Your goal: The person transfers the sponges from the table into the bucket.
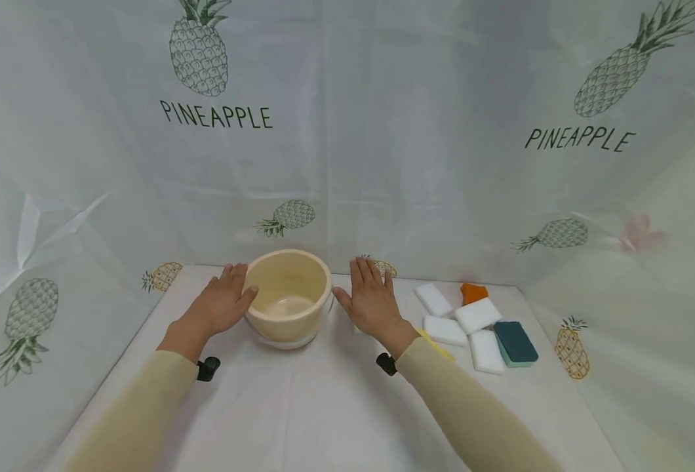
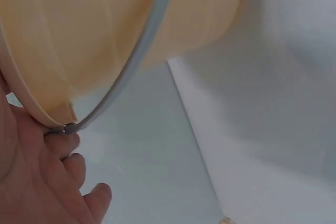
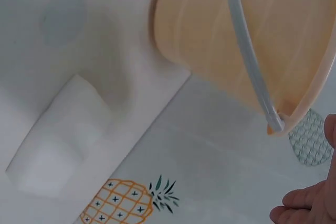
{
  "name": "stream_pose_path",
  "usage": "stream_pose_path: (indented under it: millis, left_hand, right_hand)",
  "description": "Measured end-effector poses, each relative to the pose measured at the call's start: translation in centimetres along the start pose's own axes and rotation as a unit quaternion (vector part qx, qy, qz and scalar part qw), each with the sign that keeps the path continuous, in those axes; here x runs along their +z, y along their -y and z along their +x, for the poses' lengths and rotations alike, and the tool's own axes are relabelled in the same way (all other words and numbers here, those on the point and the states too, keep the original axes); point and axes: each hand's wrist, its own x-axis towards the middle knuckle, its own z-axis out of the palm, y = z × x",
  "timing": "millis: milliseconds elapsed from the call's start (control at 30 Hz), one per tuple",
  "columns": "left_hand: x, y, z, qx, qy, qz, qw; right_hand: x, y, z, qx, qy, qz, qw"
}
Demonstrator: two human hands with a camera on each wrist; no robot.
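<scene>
A cream plastic bucket [image 1: 288,314] stands upright on the white-covered table, its grey handle [image 2: 137,51] hanging down along the outside. At its left side, my left hand [image 1: 222,301] lies against the rim, with the thumb over the rim's edge in the head view and the other fingers extended. My right hand [image 1: 374,301] is held to the right of the bucket, fingers straight, thumb pointing at the rim. A gap shows between this hand and the rim in the right wrist view. Below it lies a white sponge [image 3: 60,140], mostly hidden from the head view.
To the right, several white sponges [image 1: 445,330] lie loosely grouped with an orange piece [image 1: 473,293] and a dark green sponge [image 1: 515,342]. A yellow item [image 1: 436,345] is partly behind my right forearm. A pineapple-print sheet [image 1: 383,164] hangs behind the table.
</scene>
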Motion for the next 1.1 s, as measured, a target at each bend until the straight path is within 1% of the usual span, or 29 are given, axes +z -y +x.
stream_pose_path:
  millis: [200,333,533,667,733,767,900,967,1000,1100]
  left_hand:
    - [1.0,-3.4,-1.5,0.025,-0.01,0.024,0.9993]
    - [1.7,-5.4,-2.5,0.041,-0.02,0.026,0.9986]
    - [3.0,-7.5,-3.9,0.057,-0.031,0.03,0.9974]
    - [3.3,-8.9,-5.0,0.055,-0.03,0.035,0.9974]
    - [3.3,-9.3,-5.3,0.056,-0.034,0.039,0.9971]
    - [3.3,-9.4,-5.3,0.058,-0.041,0.039,0.9967]
    - [3.4,-9.3,-4.8,0.072,-0.067,0.037,0.9945]
    - [3.4,-9.1,-4.6,0.078,-0.064,0.031,0.9944]
    - [3.5,-9.0,-4.5,0.08,-0.058,0.031,0.9946]
    - [3.8,-8.9,-4.8,0.082,-0.043,0.028,0.9953]
  right_hand:
    - [-0.6,-1.6,-0.6,-0.006,0.003,0.016,0.9999]
    - [-1.1,-2.7,-1.3,-0.023,0.014,0.021,0.9994]
    - [-1.4,-4.0,-2.5,-0.054,0.057,0.042,0.996]
    - [-1.6,-4.4,-3.4,-0.064,0.076,0.06,0.9932]
    - [-1.7,-4.5,-3.9,-0.068,0.08,0.063,0.9925]
    - [-1.8,-4.6,-4.0,-0.069,0.081,0.064,0.9923]
    - [-1.9,-4.7,-4.7,-0.072,0.082,0.061,0.9921]
    - [-2.0,-4.7,-5.0,-0.073,0.085,0.061,0.9918]
    - [-2.0,-4.6,-5.2,-0.074,0.086,0.062,0.9917]
    - [-2.1,-4.5,-5.8,-0.078,0.086,0.061,0.9914]
